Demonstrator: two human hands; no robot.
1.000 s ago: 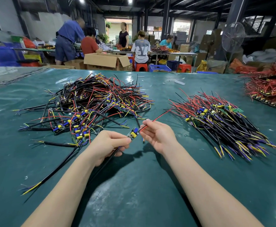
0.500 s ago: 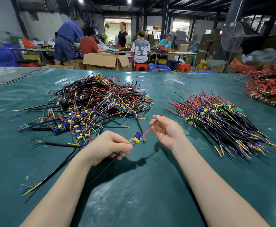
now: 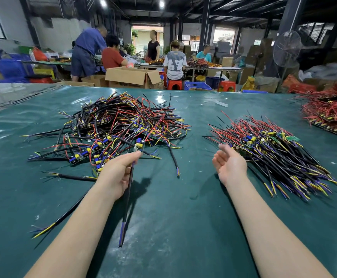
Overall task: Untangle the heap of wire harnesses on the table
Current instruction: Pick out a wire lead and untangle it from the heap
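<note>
Left hand (image 3: 116, 175) pinches 1 wire harness (image 3: 126, 207) between thumb and fingertips, fingers curled round its black cable. The small circuit board (image 3: 139, 144) with blue and yellow parts sticks up just past the fingertips, at the near edge of the tangled heap (image 3: 123, 125). The cable runs back down under the palm and ends in blue and yellow leads low over the green table (image 3: 183, 237), between the 2 forearms. Cannot tell if the cable tip touches the table. Right hand (image 3: 230, 164) holds nothing, palm turned up, fingers relaxed and apart, at the near-left edge of the sorted pile (image 3: 273, 149); contact with it cannot be told. The heap sits left of centre, black, red, yellow and blue wires crossing in all directions, several boards along its near side. The sorted pile lies to the right, well apart from the heap, wires roughly parallel, red ends far, yellow and blue ends near. A loose black cable (image 3: 63, 215) lies on the table left of the left forearm. A red wire bundle (image 3: 330, 111) sits at the far right edge. Behind the table: an open cardboard box (image 3: 131, 76), red stools (image 3: 174, 84), a standing fan (image 3: 286, 49), and several people at other tables.
</note>
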